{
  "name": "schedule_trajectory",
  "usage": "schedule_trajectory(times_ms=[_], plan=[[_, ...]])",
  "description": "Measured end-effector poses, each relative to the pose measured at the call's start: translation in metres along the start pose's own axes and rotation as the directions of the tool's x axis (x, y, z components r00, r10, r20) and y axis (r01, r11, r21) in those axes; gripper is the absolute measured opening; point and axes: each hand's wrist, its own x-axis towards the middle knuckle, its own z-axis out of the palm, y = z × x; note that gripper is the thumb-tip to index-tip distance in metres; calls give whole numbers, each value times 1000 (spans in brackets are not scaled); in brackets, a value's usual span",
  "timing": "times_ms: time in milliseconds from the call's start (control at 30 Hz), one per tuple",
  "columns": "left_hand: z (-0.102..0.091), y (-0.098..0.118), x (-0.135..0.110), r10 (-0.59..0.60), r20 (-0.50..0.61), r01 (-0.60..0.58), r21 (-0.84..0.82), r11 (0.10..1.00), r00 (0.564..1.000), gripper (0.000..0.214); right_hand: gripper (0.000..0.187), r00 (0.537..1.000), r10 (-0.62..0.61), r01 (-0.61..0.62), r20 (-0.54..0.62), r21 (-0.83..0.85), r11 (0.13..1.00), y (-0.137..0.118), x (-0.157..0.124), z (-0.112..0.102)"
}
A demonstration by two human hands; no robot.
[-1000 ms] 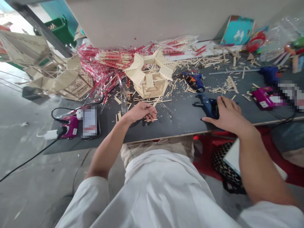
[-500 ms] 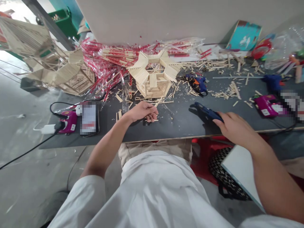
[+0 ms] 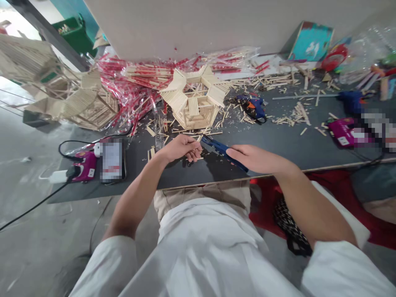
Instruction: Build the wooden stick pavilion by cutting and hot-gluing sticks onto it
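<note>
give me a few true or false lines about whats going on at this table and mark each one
1. The right hand holds a blue hot glue gun. True.
2. The left hand is gripping a steel ruler. False: it sits by the tip of the glue gun, over scattered sticks.
3. A hexagonal stick model stands on the dark table beyond the hands. True.
4. A second glue gun lies on the floor. False: it lies on the table, right of the model.
5. Red-and-white wrapped sticks in clear plastic lie behind the model. True.
</note>
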Motion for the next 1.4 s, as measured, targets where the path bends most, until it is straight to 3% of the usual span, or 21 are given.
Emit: schedule_trajectory(times_ms=[300,567,767,1067,1300,1400], plan=[[2,-3,0,-39,41,38,19,999,998,34,60,1000,-7,6,6,26,1000,-15,11,5],[4,1,-3,-59,17,58,39,998,998,28,55,996,-13,0,-87,-151,988,-17,12,18],[4,-1,-1,-62,12,62,24,998,998,31,60,987,36,-82,-160,-292,953,-16,12,28],[3,2,-5,-4,59,4,2,1000,998,46,52,957,-116,-5,-265,-413,911,-7,6,44],[5,5,-8,36,101,-36,1,999,994,47,54,934,-133,-63,-333,-518,853,-3,1,55],[3,8,-11,59,91,-60,0,998,994,49,54,921,-90,-146,-380,-549,823,-1,6,55]])
